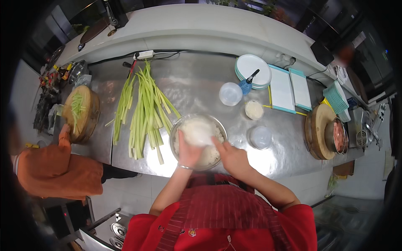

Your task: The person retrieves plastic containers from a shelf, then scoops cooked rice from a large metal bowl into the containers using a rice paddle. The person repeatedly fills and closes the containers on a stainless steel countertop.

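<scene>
Before me on the steel worktop stands a metal bowl point(223, 125) of cooked white rice point(211, 155). Over it, my left hand point(190, 152) holds a small rice-filled bowl point(191, 127), its outline blurred. My right hand point(234, 158) grips a white utensil point(205, 139), apparently a rice paddle, whose blurred blade lies against that rice. To the right, a small clear plastic bowl point(254, 109) is filled with rice. Near it are a clear plastic bowl point(230, 94) and another clear bowl point(261, 137), perhaps stacked.
Long celery stalks point(149, 116) lie left of the metal bowl. A co-worker point(59, 172) in orange reaches to a round chopping block point(89, 109) with cut celery. White plates point(253, 67), trays point(282, 89) and a second block point(317, 131) with a meat-filled pot point(331, 136) stand right.
</scene>
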Available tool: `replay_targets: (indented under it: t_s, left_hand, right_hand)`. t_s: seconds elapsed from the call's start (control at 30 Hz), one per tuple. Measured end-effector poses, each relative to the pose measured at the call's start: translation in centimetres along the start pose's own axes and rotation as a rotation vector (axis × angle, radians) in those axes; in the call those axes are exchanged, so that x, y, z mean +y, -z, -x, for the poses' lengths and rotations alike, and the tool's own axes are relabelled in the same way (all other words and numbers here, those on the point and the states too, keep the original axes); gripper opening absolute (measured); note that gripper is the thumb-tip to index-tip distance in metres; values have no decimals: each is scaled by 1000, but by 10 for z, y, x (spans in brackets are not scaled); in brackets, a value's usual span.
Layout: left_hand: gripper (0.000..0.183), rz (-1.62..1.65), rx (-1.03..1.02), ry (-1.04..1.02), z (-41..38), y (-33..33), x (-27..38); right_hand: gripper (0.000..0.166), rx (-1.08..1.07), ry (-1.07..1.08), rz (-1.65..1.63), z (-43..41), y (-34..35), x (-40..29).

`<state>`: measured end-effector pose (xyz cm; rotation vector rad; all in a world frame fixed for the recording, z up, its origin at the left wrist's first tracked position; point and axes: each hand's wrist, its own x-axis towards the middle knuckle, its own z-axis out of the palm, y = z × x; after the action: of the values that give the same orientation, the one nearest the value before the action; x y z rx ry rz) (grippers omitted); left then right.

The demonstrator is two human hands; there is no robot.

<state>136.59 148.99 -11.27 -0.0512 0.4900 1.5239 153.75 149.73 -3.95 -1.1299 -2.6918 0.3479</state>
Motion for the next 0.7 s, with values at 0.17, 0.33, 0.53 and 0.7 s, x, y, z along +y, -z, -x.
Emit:
replay_targets:
  t_s: [0.17, 0.33, 0.53, 0.7]
  left_hand:
    - [74, 19, 1, -9, 5, 5, 0]
    - [75, 51, -18, -2, 8, 1, -4]
    - [50, -259, -33, -158, 9, 7, -9]
    - [41, -348, 29, -223, 2, 14, -18]
  right_hand:
    - [29, 63, -128, -157, -3, 36, 33]
    - [28, 41, 73, 133, -9, 37, 29]
    - [30, 41, 155, 271, -3, 9, -5]
    - [36, 20, 91, 347, -5, -4, -17]
